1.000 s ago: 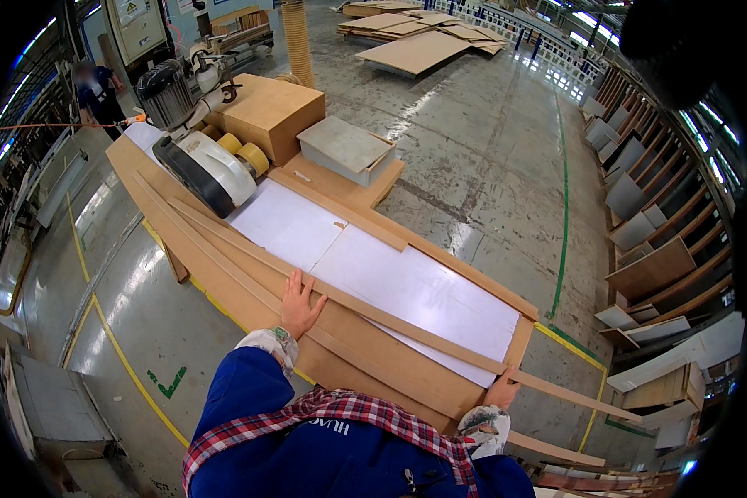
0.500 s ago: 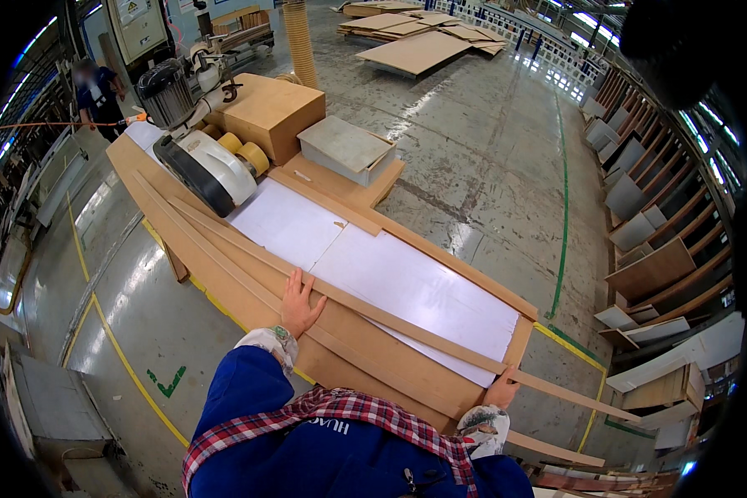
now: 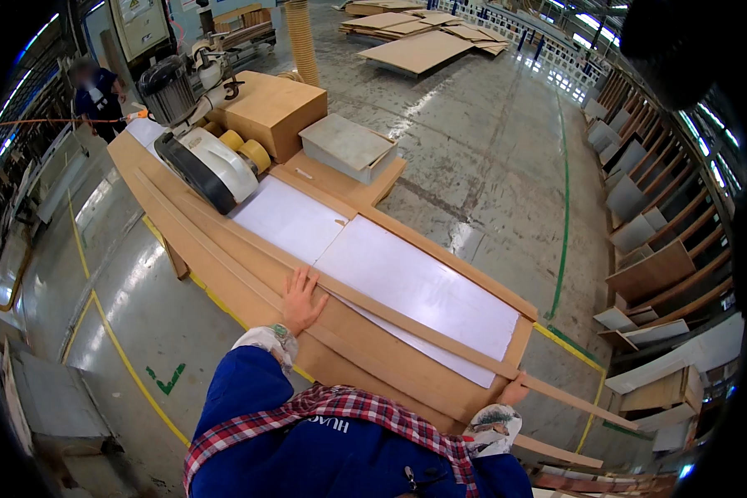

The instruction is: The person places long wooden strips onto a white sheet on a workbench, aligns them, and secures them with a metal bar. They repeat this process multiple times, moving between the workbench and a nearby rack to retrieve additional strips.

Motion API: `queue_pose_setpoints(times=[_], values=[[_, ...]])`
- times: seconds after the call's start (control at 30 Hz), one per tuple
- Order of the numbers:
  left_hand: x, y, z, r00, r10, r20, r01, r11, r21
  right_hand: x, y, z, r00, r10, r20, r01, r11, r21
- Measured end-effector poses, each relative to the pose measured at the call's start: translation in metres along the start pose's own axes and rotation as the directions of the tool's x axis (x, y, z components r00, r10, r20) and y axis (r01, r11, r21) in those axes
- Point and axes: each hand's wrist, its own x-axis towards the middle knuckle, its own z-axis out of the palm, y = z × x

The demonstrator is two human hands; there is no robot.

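Observation:
A long, thin wooden strip point(image 3: 415, 319) runs slantwise over the table from the power feeder point(image 3: 207, 170) and sticks out past the right end. My left hand point(image 3: 303, 303) lies on the near side of this strip, fingers spread and their tips touching it. By the table's right end, my right hand point(image 3: 511, 392) has its fingers at the strip's near edge, partly hidden below it. Nearer to me, a second wooden strip point(image 3: 365, 361) lies on the brown board surface point(image 3: 224, 270). White panels point(image 3: 423, 282) are set into the table beyond the first strip.
A brown wooden box point(image 3: 274, 108) and a grey lidded tray point(image 3: 349, 149) stand behind the feeder. A ribbed hose point(image 3: 301, 46) rises there. Stacked boards point(image 3: 423, 51) lie at the back, and a rack of panels point(image 3: 656, 224) lines the right. Another person point(image 3: 98, 95) stands far left.
My right hand has shifted slightly right along the strip, its fingers now lower against the near edge. My left hand has barely moved. The other person has shifted a little.

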Motion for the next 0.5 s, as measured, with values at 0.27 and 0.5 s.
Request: queue_pose_setpoints(times=[0.27,0.5], values=[[0.036,-0.014,0.002,0.991,0.056,0.118,-0.071,0.989,0.128,0.081,0.02,-0.036,0.92,0.345,-0.184,-0.352,0.936,-0.009],[0.037,0.019,0.05,0.972,0.132,0.194,-0.146,0.987,0.062,0.142,0.018,-0.074,0.829,0.508,-0.234,-0.458,0.856,0.238]])
